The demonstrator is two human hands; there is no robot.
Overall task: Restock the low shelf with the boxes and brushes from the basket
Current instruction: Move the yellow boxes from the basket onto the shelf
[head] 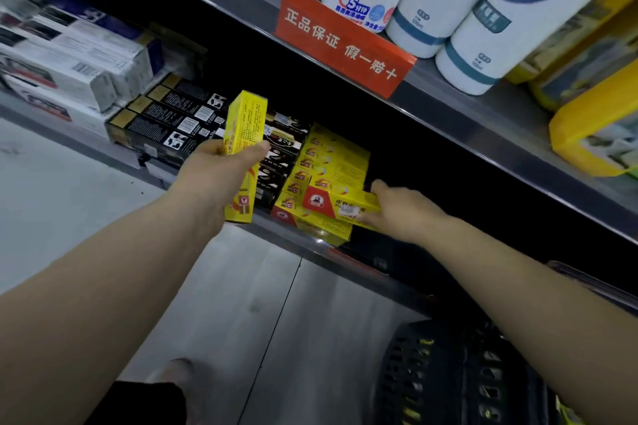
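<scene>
This is a shop aisle. Metal shelving crosses the frame. The upper shelf carries rows of matching white bottles, with an orange printed sign on its edge at upper middle. The low shelf holds stacks of identical yellow boxes and black boxes. A dark plastic basket stands at lower right.

Tall box in my L hand: yellow, red print. Flat box in my R hand: yellow w/ red end. Stack: same yellow/red. Black boxes: gold ends. Sign: orange-red, white chars. Bottles: white, teal bands.
</scene>
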